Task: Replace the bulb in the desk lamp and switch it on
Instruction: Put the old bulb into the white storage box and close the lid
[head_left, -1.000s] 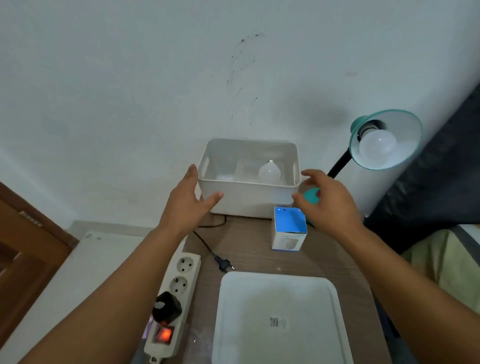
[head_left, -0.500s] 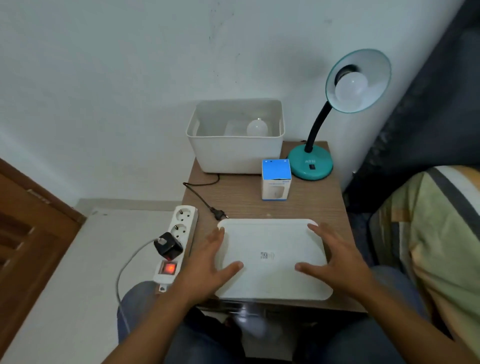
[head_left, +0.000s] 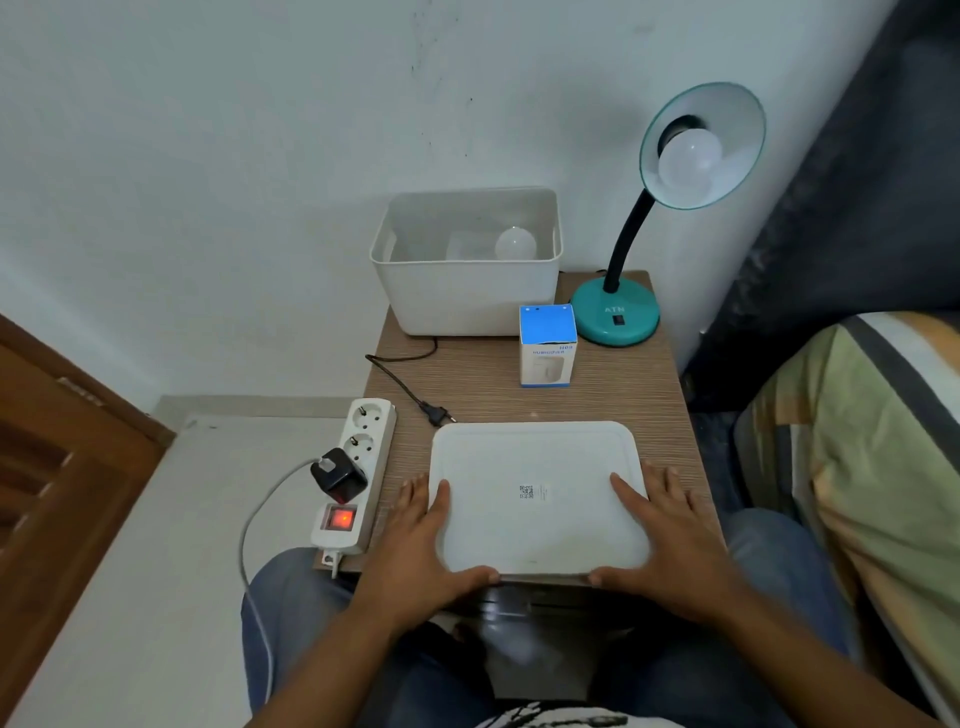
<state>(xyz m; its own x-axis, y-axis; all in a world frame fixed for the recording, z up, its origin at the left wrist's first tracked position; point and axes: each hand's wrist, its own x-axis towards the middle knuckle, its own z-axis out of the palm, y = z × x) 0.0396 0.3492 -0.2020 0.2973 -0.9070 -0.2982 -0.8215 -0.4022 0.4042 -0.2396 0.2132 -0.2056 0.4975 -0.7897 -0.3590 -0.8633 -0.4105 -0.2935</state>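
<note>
A small wooden desk stood against a white wall. A white bin at its back edge held a loose bulb. At the back right corner stood the teal desk lamp, a bulb in its shade. A white lid lay at the front edge, the left hand and right hand gripping its sides. A bulb box stood mid-desk.
</note>
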